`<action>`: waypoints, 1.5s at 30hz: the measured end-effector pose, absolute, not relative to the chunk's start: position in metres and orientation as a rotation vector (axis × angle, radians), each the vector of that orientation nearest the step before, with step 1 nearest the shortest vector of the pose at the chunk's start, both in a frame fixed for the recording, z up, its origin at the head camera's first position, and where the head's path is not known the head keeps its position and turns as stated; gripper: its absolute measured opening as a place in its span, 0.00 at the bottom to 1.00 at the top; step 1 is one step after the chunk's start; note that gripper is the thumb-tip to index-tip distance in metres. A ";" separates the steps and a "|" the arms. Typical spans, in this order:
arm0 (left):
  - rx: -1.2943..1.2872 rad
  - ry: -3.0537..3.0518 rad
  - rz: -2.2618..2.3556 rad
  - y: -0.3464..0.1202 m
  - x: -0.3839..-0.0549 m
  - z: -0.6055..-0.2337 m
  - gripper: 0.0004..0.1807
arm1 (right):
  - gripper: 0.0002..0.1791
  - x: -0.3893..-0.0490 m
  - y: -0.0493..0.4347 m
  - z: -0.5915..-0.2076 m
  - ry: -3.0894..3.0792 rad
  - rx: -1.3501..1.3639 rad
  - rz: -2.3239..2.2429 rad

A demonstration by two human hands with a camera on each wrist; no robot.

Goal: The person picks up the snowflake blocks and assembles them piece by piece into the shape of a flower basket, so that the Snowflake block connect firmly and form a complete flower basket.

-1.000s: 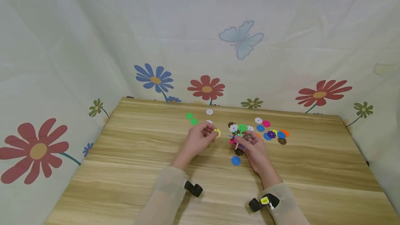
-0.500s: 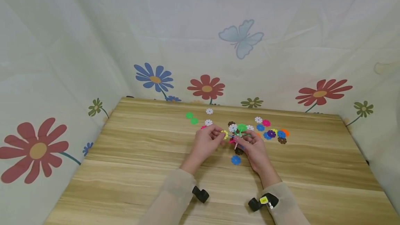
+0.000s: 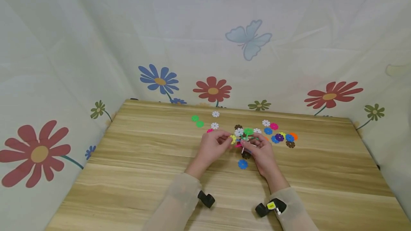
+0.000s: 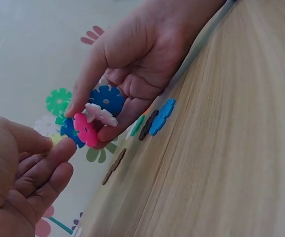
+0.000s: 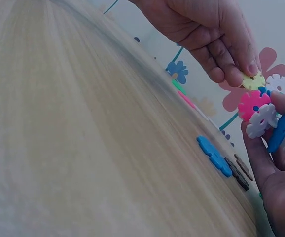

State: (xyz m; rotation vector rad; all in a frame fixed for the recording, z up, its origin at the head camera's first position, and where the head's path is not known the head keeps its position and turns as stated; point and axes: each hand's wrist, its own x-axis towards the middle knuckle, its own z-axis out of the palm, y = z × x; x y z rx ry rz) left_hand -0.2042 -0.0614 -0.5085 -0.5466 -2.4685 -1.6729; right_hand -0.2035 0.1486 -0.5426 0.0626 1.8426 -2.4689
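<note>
My left hand [image 3: 213,149] pinches a yellow notched disc [image 5: 253,81] between thumb and fingertips. In my right hand [image 3: 263,154] is a cluster of interlocked notched plastic discs, gripped between thumb and fingers. The cluster includes a pink disc [image 4: 86,130], a white disc [image 4: 101,115], a blue disc [image 4: 108,99] and a green disc [image 4: 58,102]. In the right wrist view the yellow disc meets the cluster near a small blue piece; whether it is slotted in I cannot tell. My fingers hide part of the cluster.
Loose discs lie on the wooden table [image 3: 135,159]. A blue disc [image 3: 242,164] is nearest me; two green discs [image 3: 199,124] and white discs [image 3: 214,126] lie back left. Several mixed discs, a purple one [image 3: 279,137] among them, spread to the right. A flowered curtain [image 3: 179,27] stands behind.
My left hand has moved right with the yellow disc, bringing it up to the cluster. The right hand has stayed nearly in place, still holding the cluster.
</note>
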 end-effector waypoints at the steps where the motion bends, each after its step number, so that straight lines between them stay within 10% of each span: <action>1: -0.553 -2.476 -1.669 -0.061 -0.204 -0.508 0.06 | 0.17 -0.204 0.149 -0.543 1.853 0.059 -2.465; 45: -0.504 -2.503 -1.753 -0.059 -0.202 -0.505 0.06 | 0.07 -0.201 0.150 -0.541 1.793 0.059 -2.425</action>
